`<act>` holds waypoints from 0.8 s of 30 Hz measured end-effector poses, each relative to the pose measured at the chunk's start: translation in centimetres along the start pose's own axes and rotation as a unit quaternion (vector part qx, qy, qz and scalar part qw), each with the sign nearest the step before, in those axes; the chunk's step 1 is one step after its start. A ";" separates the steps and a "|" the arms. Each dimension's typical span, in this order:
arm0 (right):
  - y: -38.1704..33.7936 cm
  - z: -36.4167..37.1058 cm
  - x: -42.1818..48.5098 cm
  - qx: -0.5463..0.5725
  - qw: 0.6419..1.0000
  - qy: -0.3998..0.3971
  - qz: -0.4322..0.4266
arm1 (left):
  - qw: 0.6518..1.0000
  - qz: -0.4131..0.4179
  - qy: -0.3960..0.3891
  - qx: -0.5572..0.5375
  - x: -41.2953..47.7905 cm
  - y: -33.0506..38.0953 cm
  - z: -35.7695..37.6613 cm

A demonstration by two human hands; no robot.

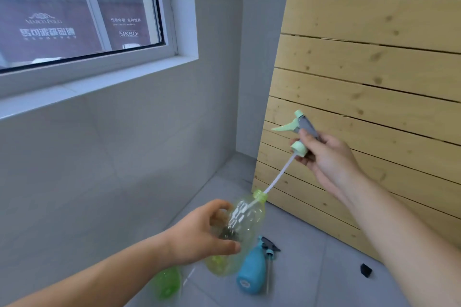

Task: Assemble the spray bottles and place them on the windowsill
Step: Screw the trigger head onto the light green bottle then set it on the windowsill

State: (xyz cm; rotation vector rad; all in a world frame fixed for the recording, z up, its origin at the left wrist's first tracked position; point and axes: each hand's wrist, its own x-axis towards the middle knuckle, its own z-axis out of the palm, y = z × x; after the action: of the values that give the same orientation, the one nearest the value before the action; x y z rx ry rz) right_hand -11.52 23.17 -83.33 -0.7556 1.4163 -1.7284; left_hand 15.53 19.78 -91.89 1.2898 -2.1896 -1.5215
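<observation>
Grey tiled floor (pixel 311 257); windowsill (pixel 74 92) above.

The windowsill (pixel 82 87) runs along the upper left, below the window (pixel 74 12). A slatted wooden panel (pixel 374 70) stands to the right, leaning on the corner wall. The left hand (pixel 199 234) holds a bottle (pixel 239 229) above the floor (pixel 311 269), low in the middle. Up and right of it, the right hand (pixel 326 157) holds a spray head (pixel 300 132), whose tube (pixel 277 177) slants down into the bottle's neck. On the floor below lie 2 more bottles (pixel 252 274), one with a spray head (pixel 269 247) beside it.
</observation>
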 end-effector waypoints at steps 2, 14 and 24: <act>1.2 0.9 -0.3 -0.038 0.998 -0.057 0.016 | 0.999 0.011 -0.003 -0.031 0.3 0.4 0.1; 2.3 1.0 -1.2 -0.129 0.969 -0.212 0.021 | 0.973 0.002 -0.079 -0.217 0.9 1.9 0.6; 2.8 0.9 -1.0 -0.132 0.969 -0.211 -0.006 | 0.951 0.005 -0.073 -0.300 0.7 2.7 1.0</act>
State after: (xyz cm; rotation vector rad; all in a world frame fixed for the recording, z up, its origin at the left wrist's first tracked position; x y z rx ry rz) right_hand -9.72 23.25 -85.83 -1.1980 1.3504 -1.2953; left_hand 13.10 20.22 -90.29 0.9823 -1.5821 -2.1056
